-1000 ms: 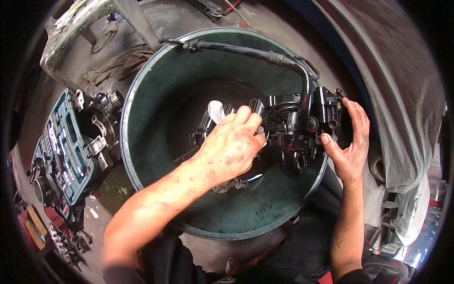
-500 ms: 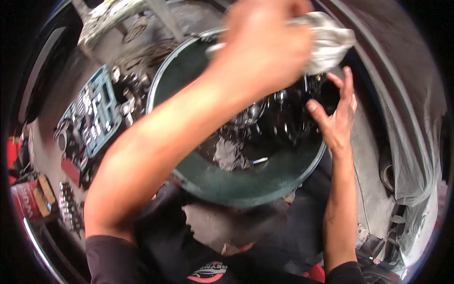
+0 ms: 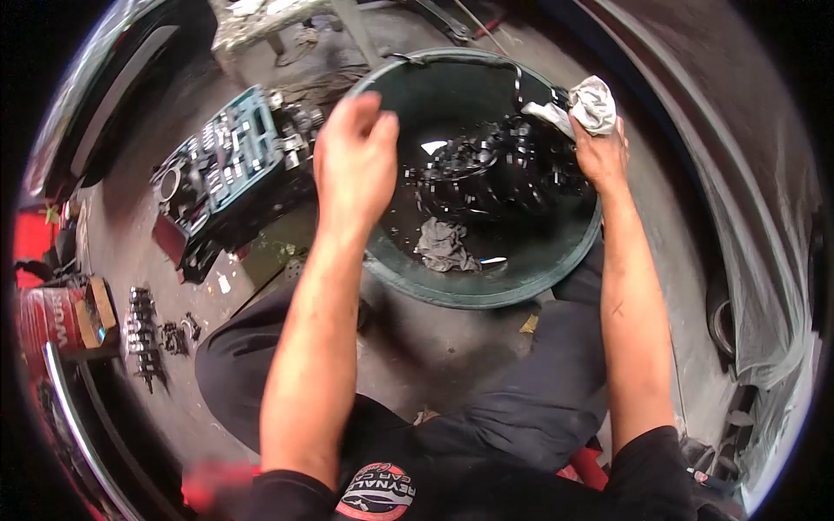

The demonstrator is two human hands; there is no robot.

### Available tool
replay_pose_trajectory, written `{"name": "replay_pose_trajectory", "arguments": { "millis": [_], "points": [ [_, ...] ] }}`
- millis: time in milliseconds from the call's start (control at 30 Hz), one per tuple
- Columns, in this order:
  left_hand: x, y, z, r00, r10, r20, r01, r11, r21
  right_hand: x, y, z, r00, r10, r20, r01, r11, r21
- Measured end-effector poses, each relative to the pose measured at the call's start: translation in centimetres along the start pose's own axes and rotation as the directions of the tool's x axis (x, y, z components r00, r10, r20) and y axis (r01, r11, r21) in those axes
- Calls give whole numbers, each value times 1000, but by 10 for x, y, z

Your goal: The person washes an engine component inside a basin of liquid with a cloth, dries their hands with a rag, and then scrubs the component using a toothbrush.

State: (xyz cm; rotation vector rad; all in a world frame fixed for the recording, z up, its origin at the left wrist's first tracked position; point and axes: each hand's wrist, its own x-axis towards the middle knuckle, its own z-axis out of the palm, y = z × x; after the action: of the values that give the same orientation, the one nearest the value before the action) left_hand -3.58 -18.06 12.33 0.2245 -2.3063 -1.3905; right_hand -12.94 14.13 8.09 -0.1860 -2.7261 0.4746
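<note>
My right hand is at the right rim of a large dark green tub, closed on a white cloth. Part of the cloth hangs inward over the tub. My left hand is raised near the tub's left edge; its fingers are loosely curled with the thumb apart, and nothing shows in it. Dark, wet-looking metal engine parts are heaped inside the tub. A crumpled grey rag lies in front of them, with a small white-and-blue object beside it.
To the left sits an opened teal socket set case beside metal parts. A crankshaft-like shaft stands on the floor near a red box. Plastic sheeting hangs along the right; a worn stool is behind.
The white cloth has passed from my left hand to my right. My left hand has swung down and left, away from above the tub. The view has shifted.
</note>
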Motion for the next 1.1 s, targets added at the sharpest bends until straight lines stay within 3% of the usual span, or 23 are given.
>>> {"name": "replay_pose_trajectory", "arguments": {
  "millis": [67, 133, 233, 300, 367, 467, 533, 567, 700, 833, 867, 933, 967, 1000, 1067, 1100],
  "points": [
    [-46, -30, -34, 978, -206, -25, 204, 978, -41, 9, -2, 2, 997, 7, 75, -7, 1000, 0],
    [-88, -60, -59, 946, -322, 45, 322, 947, 4, 12, -10, -4, 991, 60, 119, -57, 998, -27],
    [-101, -61, -84, 866, -496, 69, 500, 861, -88, 17, -9, 1, 984, 32, 173, -19, 997, -76],
    [-92, -62, -96, 904, -427, 6, 425, 899, -108, 22, -7, 0, 968, 40, 247, -24, 998, -65],
    [-86, -60, -101, 922, -385, -27, 377, 913, -159, 26, 5, 14, 978, 45, 204, -24, 994, -105],
    [-90, -49, -94, 927, -373, -38, 372, 928, -13, 8, -13, -7, 977, 72, 200, -62, 996, -60],
    [-97, -52, -69, 969, -247, 21, 243, 962, 128, 3, -16, -13, 972, 15, 233, -6, 999, -37],
    [-103, -47, -54, 959, -257, 115, 236, 957, 170, -2, -18, -15, 976, 24, 217, -17, 999, -35],
    [-124, -30, 24, 817, -290, 498, 119, 931, 346, -13, -21, -24, 970, 20, 244, -19, 1000, -5],
    [-124, -57, 114, 456, -249, 855, -248, 887, 390, -15, -17, -18, 991, -5, 135, 5, 1000, -1],
    [-127, -85, 144, 394, -205, 896, -352, 867, 353, -15, -15, -17, 993, 14, 115, -15, 1000, 8],
    [-126, -121, 196, 222, -287, 932, -482, 798, 361, -15, -18, -15, 997, 26, 77, -29, 999, 32],
    [-130, -133, 215, 247, -321, 914, -464, 789, 402, -11, -10, -3, 997, 54, 54, -54, 999, 9],
    [-134, -147, 235, 219, -267, 938, -567, 748, 345, -11, -10, 0, 998, 24, 60, -25, 999, 21],
    [-146, -172, 266, 253, -331, 909, -515, 749, 416, -8, -15, -10, 997, -24, 70, 21, 999, 45],
    [-171, -205, 287, 367, -264, 892, -572, 692, 440, -8, -14, -5, 1000, 4, 28, -5, 999, 48]
  ]
}}
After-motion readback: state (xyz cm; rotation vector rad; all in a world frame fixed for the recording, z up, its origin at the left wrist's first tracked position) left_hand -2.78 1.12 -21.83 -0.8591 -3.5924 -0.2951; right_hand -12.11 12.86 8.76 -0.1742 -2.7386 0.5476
